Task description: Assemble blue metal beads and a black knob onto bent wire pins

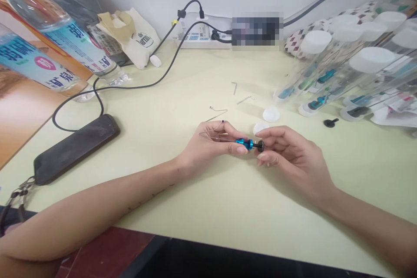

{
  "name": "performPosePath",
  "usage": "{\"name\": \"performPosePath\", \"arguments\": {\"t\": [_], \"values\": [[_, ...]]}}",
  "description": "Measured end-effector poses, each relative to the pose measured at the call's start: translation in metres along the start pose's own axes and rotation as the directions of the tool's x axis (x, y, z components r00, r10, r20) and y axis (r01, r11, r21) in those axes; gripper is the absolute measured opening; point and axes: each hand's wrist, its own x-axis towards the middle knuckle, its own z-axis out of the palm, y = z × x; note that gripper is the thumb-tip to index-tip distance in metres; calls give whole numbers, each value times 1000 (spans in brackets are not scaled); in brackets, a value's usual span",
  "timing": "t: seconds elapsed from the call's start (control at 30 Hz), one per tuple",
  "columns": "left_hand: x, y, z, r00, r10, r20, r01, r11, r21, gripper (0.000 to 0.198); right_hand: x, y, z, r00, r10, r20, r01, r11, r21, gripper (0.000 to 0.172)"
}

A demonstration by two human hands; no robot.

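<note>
My left hand pinches a small blue metal fitting between thumb and fingers. A thin bent wire with a small dark bead-like end runs back from it over my fingers. At the fitting's right end a black round knob sits on a short dark stem. My right hand is closed around that knob, thumb below and index finger above. Just beyond my right fingers lies a white cap, partly hidden, with another white cap behind it.
Two hex keys and another bent wire lie ahead. Clear tubes with white lids stand at right, near a loose black knob. At left are a black power bank with a cable, water bottles and a cloth pouch.
</note>
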Motion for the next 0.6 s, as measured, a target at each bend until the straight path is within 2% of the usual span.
{"name": "performPosePath", "arguments": {"t": [0.27, 0.47, 0.6], "values": [[0, 2, 1, 1000, -13, 17, 13, 1000, -8, 17, -1, -1, 1, 998, -42, 36, 42, 999, 6, 12], [0, 1, 0, 1000, 1, -10, -1, 1000, -20, 17, -3, 0, 2, 1000, -21, -4, 22, 1000, 21, 25], [0, 1, 0, 1000, 6, 16, -6, 1000, -27, 16, -4, 0, 1, 999, -33, 14, 33, 999, 35, 15]]}}
